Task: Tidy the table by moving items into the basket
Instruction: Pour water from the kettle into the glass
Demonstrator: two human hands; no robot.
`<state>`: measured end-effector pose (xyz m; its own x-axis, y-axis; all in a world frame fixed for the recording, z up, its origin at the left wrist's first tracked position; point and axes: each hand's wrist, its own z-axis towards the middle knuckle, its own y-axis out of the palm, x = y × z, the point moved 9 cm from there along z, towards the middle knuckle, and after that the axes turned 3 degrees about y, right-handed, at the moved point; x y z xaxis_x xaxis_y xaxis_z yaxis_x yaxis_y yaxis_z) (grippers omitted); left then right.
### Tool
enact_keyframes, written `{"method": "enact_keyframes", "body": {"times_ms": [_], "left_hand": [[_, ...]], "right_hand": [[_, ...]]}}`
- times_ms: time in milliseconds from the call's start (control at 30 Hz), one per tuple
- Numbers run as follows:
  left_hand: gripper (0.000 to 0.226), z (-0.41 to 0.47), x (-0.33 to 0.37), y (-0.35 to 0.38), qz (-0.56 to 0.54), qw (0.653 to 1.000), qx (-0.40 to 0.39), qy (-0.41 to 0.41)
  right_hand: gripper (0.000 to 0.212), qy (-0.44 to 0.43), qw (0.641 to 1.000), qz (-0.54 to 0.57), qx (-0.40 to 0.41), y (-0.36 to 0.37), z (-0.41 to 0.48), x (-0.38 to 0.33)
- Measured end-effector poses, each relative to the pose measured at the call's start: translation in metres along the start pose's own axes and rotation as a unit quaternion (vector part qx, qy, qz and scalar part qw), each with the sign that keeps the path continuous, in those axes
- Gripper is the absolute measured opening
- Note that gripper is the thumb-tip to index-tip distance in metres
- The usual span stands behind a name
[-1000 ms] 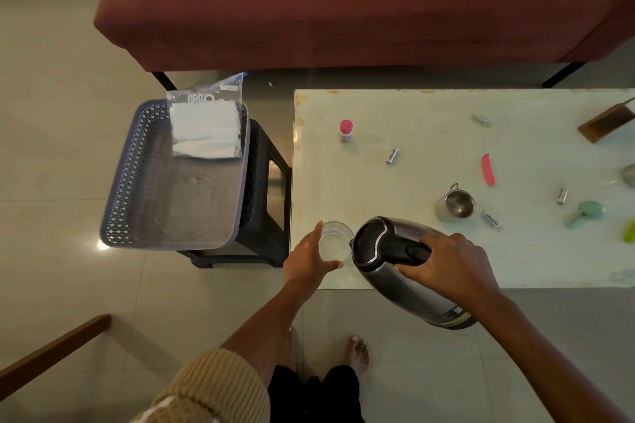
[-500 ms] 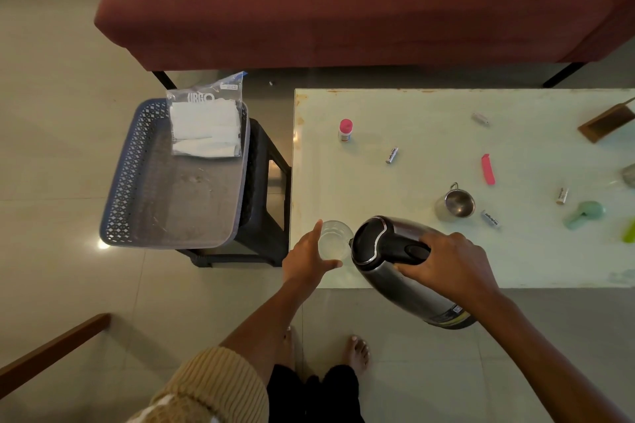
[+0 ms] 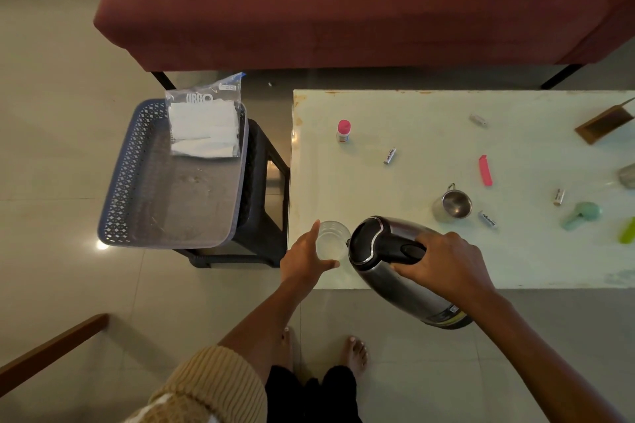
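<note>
Pale tiles cover the floor, and a white table point(image 3: 446, 134) fills the right half of the view, with a dark red sofa point(image 3: 343, 3) at 12 o'clock behind it.

At the near left corner of the table stands a clear glass point(image 3: 331, 238). The left hand point(image 3: 305, 259) is curled around it from the left, fingers half open, the thumb at the near side; it touches the glass and holds it. Just at 3 o'clock from the glass, the right hand point(image 3: 443, 268) is closed on the black handle of a steel kettle point(image 3: 395, 261). The kettle is tilted, its spout toward the glass and its base hanging over the near table edge. Whether water runs out I cannot tell.

The grey basket point(image 3: 127, 182) sits on a dark stool point(image 3: 264, 182) at 9 o'clock from the table, well apart from both hands. Inside, at its far end, lies a clear bag point(image 3: 204, 123) with white folded material.

Farther on the table are a small bottle with pink cap point(image 3: 343, 130), a steel cup point(image 3: 453, 204), a pink clip point(image 3: 485, 170) and several small tubes whose labels are too small to read. At the right edge a brown object point(image 3: 604, 123), a green object point(image 3: 580, 214) and a yellow-green one point(image 3: 628, 230) are partly cut off.
</note>
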<state>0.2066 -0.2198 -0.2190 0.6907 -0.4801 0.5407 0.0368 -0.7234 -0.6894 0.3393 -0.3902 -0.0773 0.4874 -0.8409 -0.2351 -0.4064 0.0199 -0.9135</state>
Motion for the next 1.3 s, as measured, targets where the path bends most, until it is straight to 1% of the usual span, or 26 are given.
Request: {"method": "enact_keyframes", "body": {"times_ms": [333, 733, 1300], "left_hand": [[0.098, 0.0010, -0.0017, -0.0005, 0.015, 1.000, 0.008, -0.005], [0.098, 0.0016, -0.0016, 0.0010, -0.002, 1.000, 0.009, 0.002], [0.098, 0.0018, -0.0020, 0.0012, -0.003, 1.000, 0.005, 0.002]], "right_hand": [[0.042, 0.008, 1.000, -0.006, -0.006, 0.0001, 0.0006, 0.0003], [0.042, 0.007, 1.000, 0.001, -0.021, -0.0003, 0.0008, -0.0010], [0.044, 0.003, 1.000, -0.008, -0.010, -0.0028, 0.0015, -0.0021]]}}
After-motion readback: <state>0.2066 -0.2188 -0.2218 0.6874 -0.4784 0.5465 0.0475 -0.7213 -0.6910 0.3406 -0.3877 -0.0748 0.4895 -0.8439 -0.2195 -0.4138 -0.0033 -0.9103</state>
